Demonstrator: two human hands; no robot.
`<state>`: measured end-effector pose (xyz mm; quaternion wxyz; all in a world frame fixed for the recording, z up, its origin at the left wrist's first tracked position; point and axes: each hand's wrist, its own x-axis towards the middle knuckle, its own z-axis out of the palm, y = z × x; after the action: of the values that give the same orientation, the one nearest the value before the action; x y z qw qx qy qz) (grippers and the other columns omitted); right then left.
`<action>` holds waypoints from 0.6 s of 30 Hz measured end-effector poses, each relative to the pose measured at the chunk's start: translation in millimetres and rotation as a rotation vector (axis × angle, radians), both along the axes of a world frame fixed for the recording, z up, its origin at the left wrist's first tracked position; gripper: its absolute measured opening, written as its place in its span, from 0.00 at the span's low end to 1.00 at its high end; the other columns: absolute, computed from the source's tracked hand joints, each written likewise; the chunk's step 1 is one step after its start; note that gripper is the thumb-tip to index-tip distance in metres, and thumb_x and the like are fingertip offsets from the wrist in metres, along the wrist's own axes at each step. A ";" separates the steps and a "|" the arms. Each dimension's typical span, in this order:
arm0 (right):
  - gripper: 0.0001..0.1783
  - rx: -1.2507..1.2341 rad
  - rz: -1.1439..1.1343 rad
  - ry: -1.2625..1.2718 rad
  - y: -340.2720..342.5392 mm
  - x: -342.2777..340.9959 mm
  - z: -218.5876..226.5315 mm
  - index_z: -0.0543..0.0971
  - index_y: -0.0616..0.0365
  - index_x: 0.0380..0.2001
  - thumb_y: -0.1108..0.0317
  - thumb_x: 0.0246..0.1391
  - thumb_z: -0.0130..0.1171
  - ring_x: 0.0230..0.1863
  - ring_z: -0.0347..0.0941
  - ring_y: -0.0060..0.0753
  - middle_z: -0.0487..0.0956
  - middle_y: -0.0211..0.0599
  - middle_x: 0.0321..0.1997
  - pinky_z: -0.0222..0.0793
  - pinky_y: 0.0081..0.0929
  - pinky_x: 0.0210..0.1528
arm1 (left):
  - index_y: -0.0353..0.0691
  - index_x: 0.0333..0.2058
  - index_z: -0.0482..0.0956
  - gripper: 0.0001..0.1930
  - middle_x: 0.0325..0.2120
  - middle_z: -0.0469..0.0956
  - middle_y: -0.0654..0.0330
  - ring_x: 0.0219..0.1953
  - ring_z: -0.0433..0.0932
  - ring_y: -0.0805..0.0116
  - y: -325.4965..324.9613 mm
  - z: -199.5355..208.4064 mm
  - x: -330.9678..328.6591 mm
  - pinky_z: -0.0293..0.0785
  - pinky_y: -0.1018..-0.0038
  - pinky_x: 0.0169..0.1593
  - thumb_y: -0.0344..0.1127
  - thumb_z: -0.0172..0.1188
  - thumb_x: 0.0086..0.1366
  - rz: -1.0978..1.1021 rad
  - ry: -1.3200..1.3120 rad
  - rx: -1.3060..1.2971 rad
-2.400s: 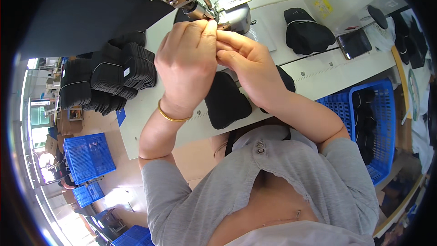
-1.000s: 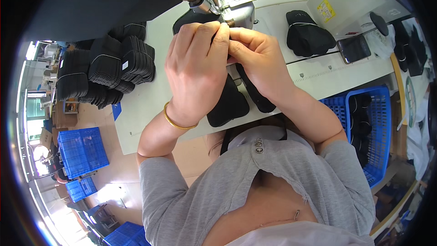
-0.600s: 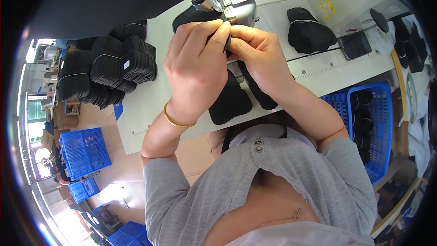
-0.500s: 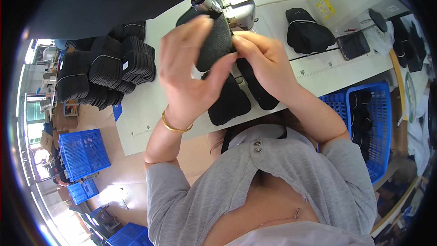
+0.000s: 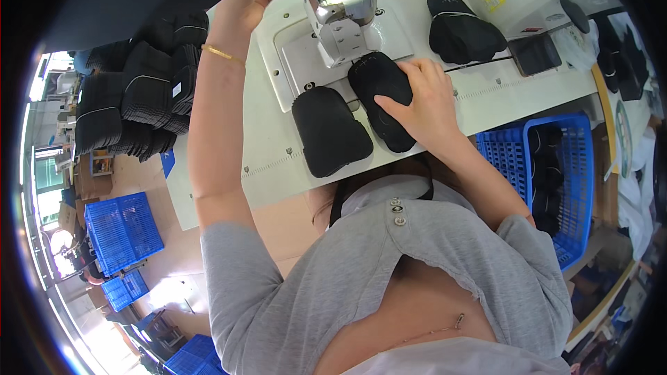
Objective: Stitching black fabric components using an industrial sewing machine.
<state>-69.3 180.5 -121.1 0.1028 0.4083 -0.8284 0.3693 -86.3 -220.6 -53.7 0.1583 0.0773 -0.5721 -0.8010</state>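
My left hand (image 5: 244,5) is raised at the head of a sewing machine (image 5: 340,24). Its fingertips are partly hidden behind the machine, and whether they hold anything does not show. On the table, my right hand (image 5: 429,101) grips the right side of a black padded fabric piece (image 5: 381,107), with the thumb across its top and the fingers along its edge. Beside it on the left lies a second black fabric piece (image 5: 330,132), apart from both hands.
Bundled stacks of black pieces (image 5: 149,83) are piled at the left. At the back right lie a tied black bundle (image 5: 464,31) and a dark phone (image 5: 535,54). A blue basket (image 5: 580,187) with black bundles stands beside the table's right front. More blue crates (image 5: 125,232) sit on the floor.
My left hand has moved up and left to the machine head. My right hand has come down onto the right black piece. The dark piece between my hands is out of sight.
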 end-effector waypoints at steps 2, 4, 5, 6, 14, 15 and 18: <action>0.33 -0.027 -0.023 0.026 0.8 -1.7 -3.2 0.79 0.64 0.49 0.59 0.40 0.78 0.52 0.70 0.47 0.75 0.40 0.48 0.64 0.42 0.54 | 0.34 0.46 0.80 0.13 0.40 0.82 0.52 0.42 0.80 0.56 14.5 -10.6 1.4 0.78 0.64 0.46 0.34 0.61 0.66 0.149 0.057 -0.735; 0.34 -0.029 -0.110 0.097 10.9 -10.9 -11.1 0.78 0.63 0.50 0.60 0.39 0.77 0.54 0.70 0.46 0.76 0.40 0.51 0.63 0.43 0.55 | 0.28 0.51 0.77 0.24 0.45 0.77 0.36 0.47 0.77 0.39 103.6 12.3 8.8 0.74 0.56 0.49 0.43 0.64 0.65 0.261 -0.363 -1.918; 0.34 -0.041 -0.106 0.102 12.1 -9.6 -11.0 0.78 0.63 0.50 0.60 0.39 0.77 0.54 0.70 0.46 0.76 0.40 0.51 0.63 0.43 0.55 | 0.28 0.56 0.73 0.34 0.52 0.75 0.34 0.53 0.75 0.38 132.9 8.9 46.2 0.72 0.54 0.55 0.53 0.65 0.63 0.384 -0.248 -1.576; 0.34 -0.054 -0.094 0.116 11.2 -7.3 -10.6 0.77 0.62 0.50 0.61 0.39 0.77 0.54 0.70 0.47 0.76 0.40 0.52 0.63 0.43 0.56 | 0.25 0.57 0.71 0.40 0.54 0.73 0.34 0.56 0.72 0.35 150.3 -3.6 80.7 0.70 0.53 0.59 0.60 0.64 0.63 0.406 -0.402 -1.651; 0.19 -0.134 -0.066 0.258 9.1 -4.2 -11.6 0.76 0.58 0.42 0.69 0.46 0.71 0.50 0.72 0.45 0.78 0.39 0.47 0.61 0.42 0.56 | 0.30 0.54 0.73 0.35 0.56 0.68 0.39 0.60 0.67 0.41 238.1 -31.2 170.7 0.66 0.57 0.63 0.48 0.75 0.55 0.394 -0.417 -1.558; 0.19 -0.138 -0.049 0.255 8.7 -6.4 -11.1 0.76 0.58 0.42 0.69 0.46 0.71 0.50 0.72 0.45 0.78 0.39 0.47 0.61 0.42 0.56 | 0.34 0.52 0.74 0.33 0.54 0.69 0.41 0.59 0.68 0.44 240.2 -30.0 168.8 0.67 0.59 0.60 0.44 0.77 0.52 0.510 -0.252 -1.827; 0.15 -0.219 0.022 0.251 9.5 -13.3 -0.4 0.76 0.61 0.44 0.78 0.53 0.66 0.41 0.77 0.40 0.81 0.38 0.40 0.69 0.35 0.50 | 0.36 0.52 0.74 0.28 0.48 0.75 0.46 0.52 0.76 0.51 236.4 -40.6 170.2 0.74 0.62 0.56 0.34 0.76 0.55 0.465 -0.284 -1.357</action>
<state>-82.6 189.9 -121.5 0.2453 0.4464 -0.7594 0.4048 84.0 15.8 -94.3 0.2618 0.1848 -0.9263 -0.1983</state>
